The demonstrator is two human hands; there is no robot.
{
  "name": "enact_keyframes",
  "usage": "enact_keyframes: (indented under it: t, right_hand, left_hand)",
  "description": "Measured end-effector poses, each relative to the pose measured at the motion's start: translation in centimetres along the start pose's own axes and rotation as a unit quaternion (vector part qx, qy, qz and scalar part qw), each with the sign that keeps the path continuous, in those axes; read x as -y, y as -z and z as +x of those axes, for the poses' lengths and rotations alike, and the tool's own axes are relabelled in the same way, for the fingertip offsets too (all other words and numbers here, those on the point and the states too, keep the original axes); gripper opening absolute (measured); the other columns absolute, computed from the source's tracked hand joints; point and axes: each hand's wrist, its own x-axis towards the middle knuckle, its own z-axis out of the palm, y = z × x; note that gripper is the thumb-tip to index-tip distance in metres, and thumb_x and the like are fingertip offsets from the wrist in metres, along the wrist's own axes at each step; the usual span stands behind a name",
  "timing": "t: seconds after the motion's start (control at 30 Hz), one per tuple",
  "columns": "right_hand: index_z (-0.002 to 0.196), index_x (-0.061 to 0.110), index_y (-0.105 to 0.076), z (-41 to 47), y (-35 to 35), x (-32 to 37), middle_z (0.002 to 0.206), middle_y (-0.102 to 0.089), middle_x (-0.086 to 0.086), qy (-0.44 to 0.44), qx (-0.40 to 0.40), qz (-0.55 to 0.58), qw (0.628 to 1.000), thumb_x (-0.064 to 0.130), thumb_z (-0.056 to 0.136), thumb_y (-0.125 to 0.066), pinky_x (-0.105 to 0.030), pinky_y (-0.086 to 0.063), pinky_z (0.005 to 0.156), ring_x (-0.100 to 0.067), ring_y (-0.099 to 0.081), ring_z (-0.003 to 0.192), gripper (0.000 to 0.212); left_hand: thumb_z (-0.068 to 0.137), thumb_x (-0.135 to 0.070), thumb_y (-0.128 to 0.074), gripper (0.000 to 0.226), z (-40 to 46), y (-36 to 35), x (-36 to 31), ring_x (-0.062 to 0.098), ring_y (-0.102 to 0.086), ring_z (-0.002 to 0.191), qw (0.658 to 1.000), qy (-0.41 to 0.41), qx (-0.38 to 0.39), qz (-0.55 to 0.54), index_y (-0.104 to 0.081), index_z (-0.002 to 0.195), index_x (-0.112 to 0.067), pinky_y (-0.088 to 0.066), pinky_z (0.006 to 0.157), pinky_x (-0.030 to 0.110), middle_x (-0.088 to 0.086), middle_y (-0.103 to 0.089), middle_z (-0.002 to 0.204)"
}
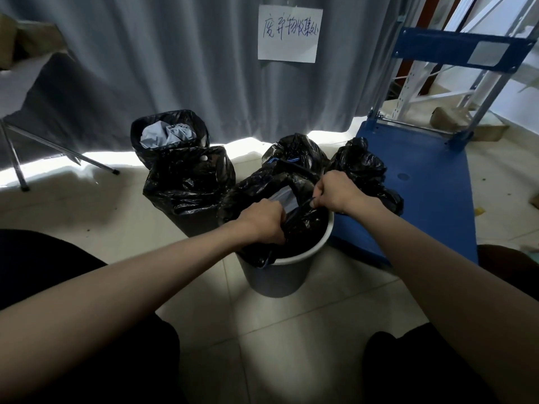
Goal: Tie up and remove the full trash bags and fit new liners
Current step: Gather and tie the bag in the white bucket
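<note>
A white round bin (280,275) stands on the tiled floor in front of me, lined with a black trash bag (256,188) that bulges over its rim. My left hand (264,221) grips the bag's near left edge. My right hand (338,195) grips the right edge, fingers curled around bunched plastic. Grey plastic waste (284,196) shows in the opening between my hands. Behind on the left, a dark bin (192,211) holds an open black liner (170,132) full of pale crumpled waste.
Two tied black bags (294,154) (361,167) sit behind the white bin. A blue platform trolley (423,176) stands at the right. A grey curtain (175,68) with a handwritten paper sign (290,33) hangs behind. Folding-chair legs (17,167) stand at the left.
</note>
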Motion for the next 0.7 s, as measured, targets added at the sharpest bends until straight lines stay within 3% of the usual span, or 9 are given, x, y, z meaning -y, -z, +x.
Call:
enact_keyframes:
  t: [0.13,0.3,0.4,0.47,0.57,0.63,0.7]
  right_hand:
    - [0.062,0.017,-0.064,-0.4,0.0,0.0,0.089,-0.069,-0.011,-0.022,0.063,-0.03,0.997,0.014,0.07,-0.086,-0.038,-0.055,0.084,-0.029,-0.066,0.09,0.024]
    - [0.088,0.007,-0.068,-0.9,0.0,0.4,0.093,-0.067,-0.012,-0.046,0.129,-0.114,0.984,0.013,0.07,-0.086,-0.04,-0.057,0.084,-0.029,-0.065,0.086,0.026]
    - [0.106,0.008,-0.068,-1.0,-0.3,1.1,0.105,-0.064,-0.012,-0.033,0.14,-0.143,0.979,0.009,0.079,-0.072,-0.041,-0.054,0.09,-0.032,-0.063,0.096,0.027]
    - [0.102,0.014,-0.071,-0.7,-0.6,1.9,0.11,-0.065,-0.009,-0.003,0.118,-0.091,0.989,0.017,0.084,-0.064,-0.041,-0.052,0.095,-0.029,-0.062,0.1,0.02]
    - [0.082,0.021,-0.076,-0.6,-1.3,3.9,0.093,-0.071,0.005,0.084,0.103,-0.012,0.991,0.013,0.088,-0.055,-0.032,-0.052,0.092,-0.016,-0.064,0.093,0.023]
    - [0.08,0.021,-0.078,-1.1,-1.9,5.4,0.086,-0.072,0.011,0.138,0.136,0.012,0.981,0.014,0.088,-0.056,-0.029,-0.05,0.092,-0.009,-0.064,0.09,0.024]
    - [0.084,0.023,-0.079,-1.5,-2.7,6.5,0.089,-0.073,0.013,0.176,0.196,0.011,0.965,0.019,0.089,-0.061,-0.027,-0.049,0.092,-0.007,-0.062,0.091,0.019]
  left_hand:
    - [0.067,-0.018,-0.078,0.021,-0.1,1.6,1.1,0.021,-0.061,0.08,0.997,-0.009,0.076,0.016,-0.058,0.071,-0.021,-0.045,0.062,0.024,0.001,-0.061,0.079]
    - [0.076,-0.002,-0.072,0.021,-0.5,4.6,1.5,0.013,-0.055,0.071,0.98,-0.041,0.183,-0.07,-0.064,0.075,-0.022,-0.045,0.065,0.02,-0.001,-0.061,0.073]
    - [0.078,0.0,-0.074,0.021,-0.8,6.0,2.5,0.015,-0.066,0.081,0.966,-0.025,0.218,-0.138,-0.074,0.092,-0.015,-0.054,0.082,0.025,0.006,-0.072,0.086]
    - [0.078,-0.002,-0.076,0.021,-0.6,6.4,3.7,0.02,-0.068,0.088,0.974,-0.001,0.186,-0.13,-0.075,0.097,-0.012,-0.054,0.089,0.033,0.011,-0.074,0.095]
    - [0.076,-0.012,-0.079,0.011,0.0,6.1,5.8,0.019,-0.07,0.078,0.995,0.058,0.068,-0.035,-0.075,0.087,-0.011,-0.055,0.065,0.028,0.009,-0.075,0.086]
    - [0.075,-0.013,-0.079,0.01,-0.2,5.7,7.1,0.019,-0.071,0.069,0.994,0.103,0.038,0.009,-0.072,0.08,-0.008,-0.052,0.055,0.024,0.007,-0.073,0.076]
    - [0.078,-0.011,-0.076,0.01,-0.3,5.1,8.2,0.02,-0.072,0.062,0.989,0.137,0.051,0.01,-0.069,0.073,-0.007,-0.057,0.058,0.027,0.007,-0.071,0.066]
